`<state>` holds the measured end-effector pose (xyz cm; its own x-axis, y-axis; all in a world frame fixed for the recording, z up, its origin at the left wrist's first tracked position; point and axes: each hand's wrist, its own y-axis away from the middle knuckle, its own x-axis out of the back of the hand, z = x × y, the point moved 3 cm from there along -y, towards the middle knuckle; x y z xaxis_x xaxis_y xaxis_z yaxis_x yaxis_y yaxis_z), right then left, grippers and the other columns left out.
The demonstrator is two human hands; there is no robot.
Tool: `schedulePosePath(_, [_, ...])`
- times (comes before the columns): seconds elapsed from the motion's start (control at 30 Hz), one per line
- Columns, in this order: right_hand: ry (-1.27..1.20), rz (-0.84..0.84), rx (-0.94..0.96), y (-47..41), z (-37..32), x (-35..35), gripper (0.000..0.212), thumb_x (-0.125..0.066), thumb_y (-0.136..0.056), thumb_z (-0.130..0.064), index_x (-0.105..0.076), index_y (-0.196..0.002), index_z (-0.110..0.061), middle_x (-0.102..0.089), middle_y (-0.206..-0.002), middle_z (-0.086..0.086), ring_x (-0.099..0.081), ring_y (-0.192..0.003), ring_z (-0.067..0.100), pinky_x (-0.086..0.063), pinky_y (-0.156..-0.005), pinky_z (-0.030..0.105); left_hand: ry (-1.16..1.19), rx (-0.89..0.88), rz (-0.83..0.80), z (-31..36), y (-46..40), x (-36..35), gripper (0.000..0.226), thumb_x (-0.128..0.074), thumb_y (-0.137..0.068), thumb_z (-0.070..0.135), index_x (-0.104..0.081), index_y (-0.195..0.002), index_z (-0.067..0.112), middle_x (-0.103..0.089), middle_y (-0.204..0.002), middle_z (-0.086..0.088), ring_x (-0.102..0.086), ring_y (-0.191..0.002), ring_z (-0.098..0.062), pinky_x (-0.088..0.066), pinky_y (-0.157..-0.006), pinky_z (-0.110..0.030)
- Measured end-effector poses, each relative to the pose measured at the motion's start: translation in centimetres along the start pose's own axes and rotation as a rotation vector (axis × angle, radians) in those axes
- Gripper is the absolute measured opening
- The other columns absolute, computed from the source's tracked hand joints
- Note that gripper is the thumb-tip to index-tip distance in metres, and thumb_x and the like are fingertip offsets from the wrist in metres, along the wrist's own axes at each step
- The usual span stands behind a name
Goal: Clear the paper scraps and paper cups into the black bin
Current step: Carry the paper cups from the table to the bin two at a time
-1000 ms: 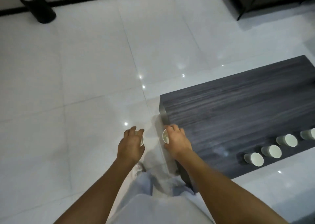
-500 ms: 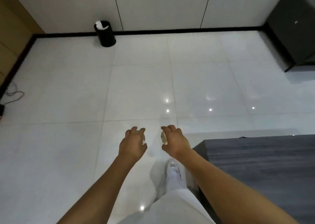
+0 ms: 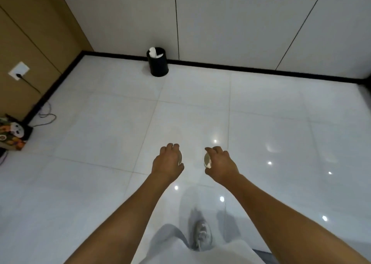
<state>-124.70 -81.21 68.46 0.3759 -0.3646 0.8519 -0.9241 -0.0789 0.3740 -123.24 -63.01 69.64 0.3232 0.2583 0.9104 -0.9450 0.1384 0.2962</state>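
Two paper cups, left hand (image 3: 168,161) and right hand (image 3: 220,164) each curled round one; black bin (image 3: 157,63) sits far ahead, slightly left, nearer the left hand.

Indoor room, prob. a home or office – can't tell which. Glossy white floor tiles (image 3: 100,143), white wall panels (image 3: 230,22), wall socket (image 3: 19,70) w/ cable – black bin (image 3: 157,62) by the skirting.

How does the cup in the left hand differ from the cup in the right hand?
The left cup is mostly hidden behind the left hand, with only a thin rim edge showing. The right cup in the right hand shows more of its open mouth. Both are pale cups, gripped sideways.
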Motion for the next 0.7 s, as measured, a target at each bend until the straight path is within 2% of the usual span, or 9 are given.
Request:
schedulePosePath(0.3, [0.013,-0.045,0.095,-19.2,-7.4,4.0,0.071,-0.065,-0.084,-0.024,-0.032,-0.147,-0.023,-0.037,-0.143,0.002,-0.041,-0.123,0.027,-0.048,-0.091,0.035,0.023,0.083,-0.038,-7.3,-15.5,5.8,0.050,-0.058,-0.087,0.025,-0.041,-0.132,0.013,-0.041,-0.136,-0.002,-0.038,-0.125,-0.022,-0.048,-0.088,-0.037])
schedulePosePath(0.7, [0.005,-0.049,0.070,-42.8,-17.7,11.4,0.070,-0.064,-0.086,-0.028,-0.031,-0.148,-0.025,-0.036,-0.144,0.001,-0.039,-0.126,0.026,-0.048,-0.092,0.037,0.017,0.089,-0.040,-17.5,-37.3,17.3,0.049,-0.057,-0.089,0.028,-0.039,-0.133,0.014,-0.038,-0.138,-0.002,-0.035,-0.127,-0.022,-0.045,-0.086,-0.036])
